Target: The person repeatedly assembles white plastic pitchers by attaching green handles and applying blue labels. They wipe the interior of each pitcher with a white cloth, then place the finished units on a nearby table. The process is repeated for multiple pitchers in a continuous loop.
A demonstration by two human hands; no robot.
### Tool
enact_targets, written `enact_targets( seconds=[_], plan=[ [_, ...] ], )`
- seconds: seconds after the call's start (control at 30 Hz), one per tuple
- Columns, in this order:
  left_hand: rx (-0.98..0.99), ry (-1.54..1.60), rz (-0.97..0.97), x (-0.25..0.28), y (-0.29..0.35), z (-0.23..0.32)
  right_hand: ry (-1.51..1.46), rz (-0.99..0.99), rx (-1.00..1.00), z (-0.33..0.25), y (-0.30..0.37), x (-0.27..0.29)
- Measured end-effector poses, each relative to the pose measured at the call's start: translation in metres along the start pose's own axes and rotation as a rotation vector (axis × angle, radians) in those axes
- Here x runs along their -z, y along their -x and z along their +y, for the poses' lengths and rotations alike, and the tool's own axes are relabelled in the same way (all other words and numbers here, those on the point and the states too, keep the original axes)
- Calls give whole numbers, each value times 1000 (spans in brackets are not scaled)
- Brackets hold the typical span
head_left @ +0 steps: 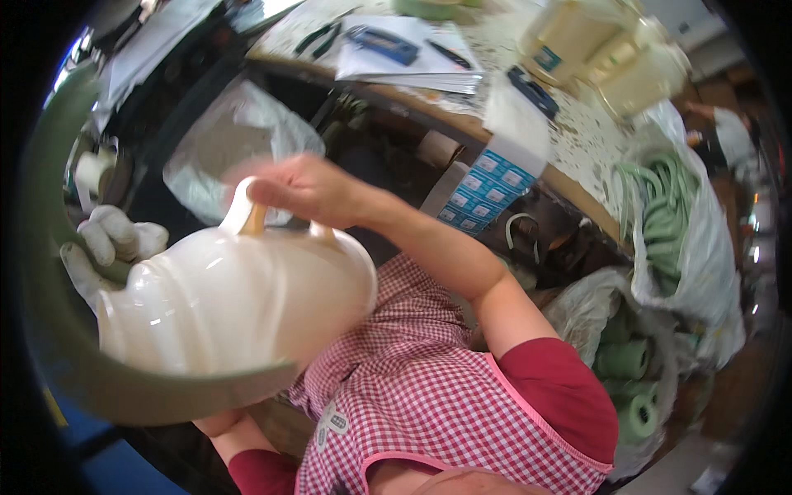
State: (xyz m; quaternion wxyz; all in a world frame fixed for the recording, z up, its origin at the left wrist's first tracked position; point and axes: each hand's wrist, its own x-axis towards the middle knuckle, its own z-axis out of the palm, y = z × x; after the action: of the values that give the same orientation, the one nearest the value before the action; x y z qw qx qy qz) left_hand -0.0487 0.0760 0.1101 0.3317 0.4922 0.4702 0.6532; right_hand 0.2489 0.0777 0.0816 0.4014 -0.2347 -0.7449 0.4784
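Observation:
My right hand [309, 190] is closed round the handle of a large glossy cream jug [231, 297], which lies tilted on its side in front of me. Its ridged, narrower end points left, and its wider end is by my apron. My left hand [216, 422] reaches in low on the left, mostly hidden behind the jug and a curved green band [190, 398]; its fingers do not show. The blurred band sweeps round the left of the view and covers the jug's lower edge.
White knit gloves [124, 235] are at the left. Beyond stands a worktable [577, 157] with pliers [318, 37], paper, a blue box cutter [381, 45] and cream jugs [635, 70]. A blue-printed sheet [487, 190] hangs over its edge. Bags of green strips [660, 214] and rolls [635, 412] stand right.

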Motion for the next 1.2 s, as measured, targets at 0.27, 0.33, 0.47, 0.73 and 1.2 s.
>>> enact_targets(
  seconds=[0.27,0.33,0.47,0.73,1.2],
  plan=[
    [-188,-257,-105,148,99,-59,48,1139,242,-86,186,150],
    [123,-518,131,210,165,-108,335,1456,382,-141,247,196],
    [703,-1356,175,321,365,-166,1459,1649,9,-170,333,309],
    [1359,-1689,453,321,635,-106,1745,1281,-738,-9,387,507],
    [1588,-1744,-293,383,508,-116,1151,967,-25,24,225,241]
  ],
)
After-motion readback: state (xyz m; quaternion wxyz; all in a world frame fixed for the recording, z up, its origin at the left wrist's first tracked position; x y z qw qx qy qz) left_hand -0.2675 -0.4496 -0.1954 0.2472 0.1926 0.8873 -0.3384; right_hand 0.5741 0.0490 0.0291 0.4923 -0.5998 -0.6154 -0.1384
